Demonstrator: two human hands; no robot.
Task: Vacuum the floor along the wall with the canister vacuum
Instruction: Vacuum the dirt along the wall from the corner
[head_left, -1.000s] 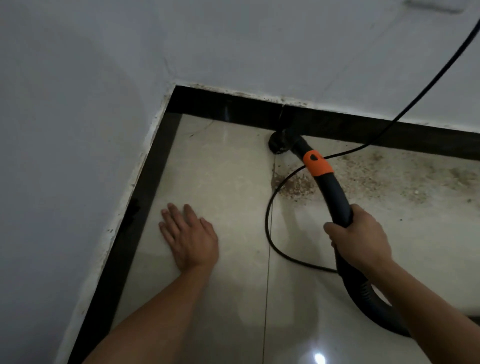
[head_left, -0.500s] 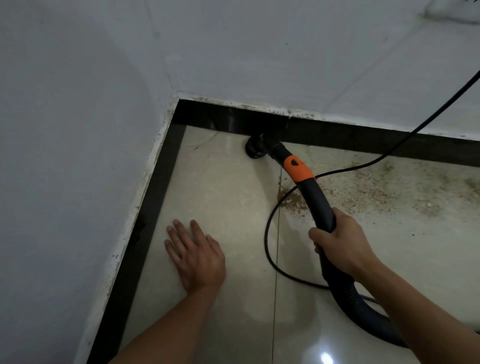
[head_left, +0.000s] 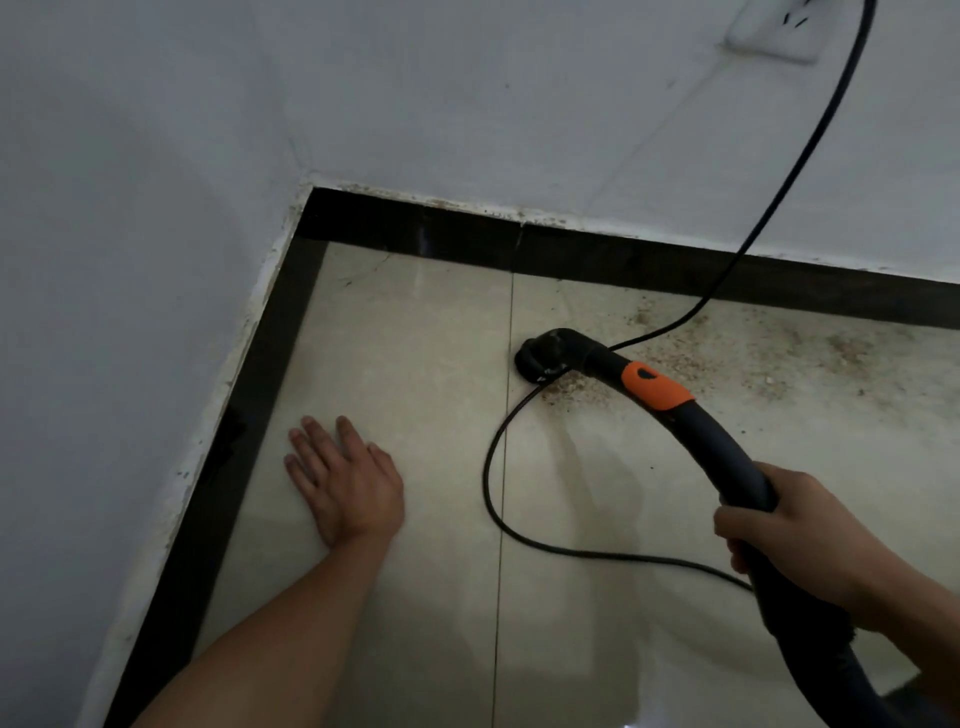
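Gripping the curved vacuum handle (head_left: 727, 452), right hand (head_left: 800, 545); left hand (head_left: 348, 483) flat on floor tile (head_left: 415, 338), holding nothing; round nozzle (head_left: 540, 358) down at debris (head_left: 576, 387) edge, near skirting (head_left: 623, 262): best drawn slowly rightward, clear of the power cord (head_left: 491, 493).

The right hand (head_left: 810, 545) grips the black hose handle (head_left: 727, 452), its nozzle (head_left: 543, 358) down on the tile floor (head_left: 415, 364) at the edge of scattered dirt (head_left: 727, 358), while the left hand (head_left: 345, 480) rests flat beside the looping cord (head_left: 491, 467).
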